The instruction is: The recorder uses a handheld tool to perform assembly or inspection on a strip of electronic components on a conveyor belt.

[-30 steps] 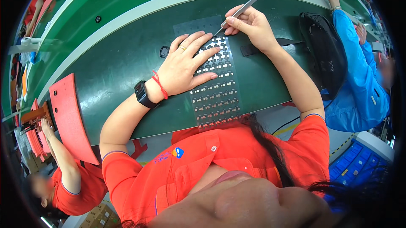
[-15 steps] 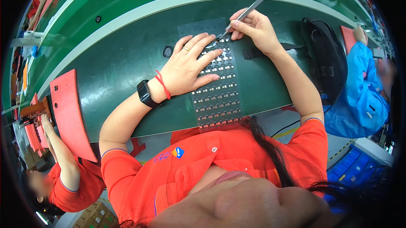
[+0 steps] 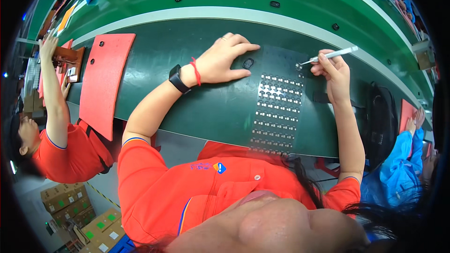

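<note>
My right hand (image 3: 333,72) grips a slim silver scalpel (image 3: 340,52) by its handle. At the thin tip is a small dark piece (image 3: 298,67), over the upper right of a clear sheet (image 3: 274,117) with rows of small pale and dark pieces. My left hand (image 3: 225,60) rests on the green table, left of the sheet. Its thumb and index finger are spread on either side of a small black oval part (image 3: 248,63), and nothing is in its grasp.
A pink mat (image 3: 103,84) with two small black parts lies at the left. More black parts (image 3: 275,4) are spaced along the green strip beyond the white rail. A black bag (image 3: 380,121) stands at the right. Co-workers sit on both sides, one in red (image 3: 77,152), one in blue (image 3: 398,168).
My left hand has come off the sheet and moved left to the black oval part. My right hand has drawn the scalpel away from the rows, with a small piece at its tip. The view has shifted.
</note>
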The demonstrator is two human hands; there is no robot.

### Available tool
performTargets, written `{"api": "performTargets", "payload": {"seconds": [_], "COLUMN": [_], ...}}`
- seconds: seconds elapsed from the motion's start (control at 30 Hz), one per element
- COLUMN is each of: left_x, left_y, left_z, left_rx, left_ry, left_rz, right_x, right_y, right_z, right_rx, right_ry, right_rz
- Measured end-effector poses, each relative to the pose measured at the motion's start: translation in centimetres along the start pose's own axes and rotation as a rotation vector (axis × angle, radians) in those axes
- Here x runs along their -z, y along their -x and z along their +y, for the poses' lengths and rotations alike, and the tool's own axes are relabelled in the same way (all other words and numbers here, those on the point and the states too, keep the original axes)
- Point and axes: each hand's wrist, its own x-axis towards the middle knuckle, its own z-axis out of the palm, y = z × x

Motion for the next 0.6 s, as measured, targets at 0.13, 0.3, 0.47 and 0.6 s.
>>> {"api": "performTargets", "payload": {"seconds": [0.13, 0.3, 0.47, 0.6], "left_x": [0.0, 0.0, -0.7, -0.6], "left_y": [0.3, 0.3, 0.3, 0.4], "left_z": [-0.8, -1.0, -0.3, 0.0], "left_rx": [0.033, 0.093, 0.134, 0.145], "left_ry": [0.101, 0.170, 0.176, 0.168], "left_rz": [0.003, 0.003, 0.085, 0.074], "right_x": [-2.7, -6.7, -8.2, -8.5], "right_y": [-0.6, -2.0, -2.2, -1.8], "right_z": [-0.5, -0.1, 1.1, 1.7], "right_rx": [-0.009, -0.031, -0.019, -0.016], "right_ry": [0.043, 0.017, -0.013, 0.009], "right_rz": [-0.070, -0.186, -0.185, -0.186]}}
